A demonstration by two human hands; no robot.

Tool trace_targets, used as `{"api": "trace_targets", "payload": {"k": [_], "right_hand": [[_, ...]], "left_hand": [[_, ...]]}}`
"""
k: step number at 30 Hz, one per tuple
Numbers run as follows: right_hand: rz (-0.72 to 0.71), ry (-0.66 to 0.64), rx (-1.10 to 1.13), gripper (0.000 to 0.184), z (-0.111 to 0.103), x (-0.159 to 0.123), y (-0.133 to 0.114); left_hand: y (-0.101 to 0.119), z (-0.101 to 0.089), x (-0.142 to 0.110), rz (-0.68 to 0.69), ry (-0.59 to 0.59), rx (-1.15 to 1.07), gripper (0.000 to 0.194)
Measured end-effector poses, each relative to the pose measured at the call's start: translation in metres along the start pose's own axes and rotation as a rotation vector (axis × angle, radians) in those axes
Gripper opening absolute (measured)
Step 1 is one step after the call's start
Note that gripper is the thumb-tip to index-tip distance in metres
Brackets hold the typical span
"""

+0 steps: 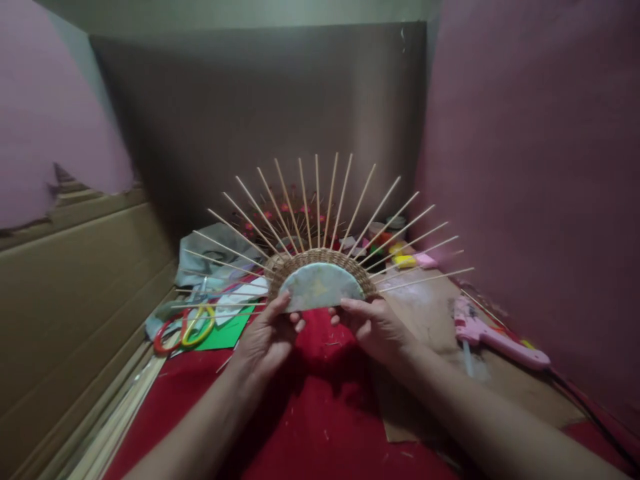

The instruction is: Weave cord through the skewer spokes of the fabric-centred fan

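Left hand (273, 330) and right hand (375, 323) pinch a stick fan (320, 287) by its lower edge, thumbs (353, 306) in front, my arms (205, 410) stretched forward above the red counter (320, 427).

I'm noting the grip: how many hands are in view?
2: the left hand holds the pale half-disc at its lower left corner, and the right hand at its lower right. Some fingers are partly hidden.
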State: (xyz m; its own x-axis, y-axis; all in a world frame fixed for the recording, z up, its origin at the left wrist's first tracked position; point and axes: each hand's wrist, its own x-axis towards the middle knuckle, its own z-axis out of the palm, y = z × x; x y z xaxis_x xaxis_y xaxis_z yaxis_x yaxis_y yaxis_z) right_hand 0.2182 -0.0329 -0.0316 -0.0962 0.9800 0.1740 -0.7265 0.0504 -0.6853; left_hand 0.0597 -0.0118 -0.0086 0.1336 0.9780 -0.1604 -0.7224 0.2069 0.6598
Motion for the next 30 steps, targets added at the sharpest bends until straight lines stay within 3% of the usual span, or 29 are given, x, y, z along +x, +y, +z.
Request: {"api": "trace_targets", "payload": {"k": [4, 11, 30], "right_hand": [[-0.079, 0.053, 0.016, 0.013, 0.000, 0.000, -0.009], [-0.022, 0.226, 0.059, 0.003, -0.002, 0.001, -0.013], [-0.134, 0.264, -0.019, 0.001, -0.016, 0.013, 0.000]], "left_hand": [[0.010, -0.013, 0.007, 0.071, -0.061, -0.002, 0.010], [0.020, -0.023, 0.017, 0.145, -0.087, -0.003, 0.008], [0.015, -0.026, 0.014, 0.189, -0.120, 0.061, 0.007]]}}
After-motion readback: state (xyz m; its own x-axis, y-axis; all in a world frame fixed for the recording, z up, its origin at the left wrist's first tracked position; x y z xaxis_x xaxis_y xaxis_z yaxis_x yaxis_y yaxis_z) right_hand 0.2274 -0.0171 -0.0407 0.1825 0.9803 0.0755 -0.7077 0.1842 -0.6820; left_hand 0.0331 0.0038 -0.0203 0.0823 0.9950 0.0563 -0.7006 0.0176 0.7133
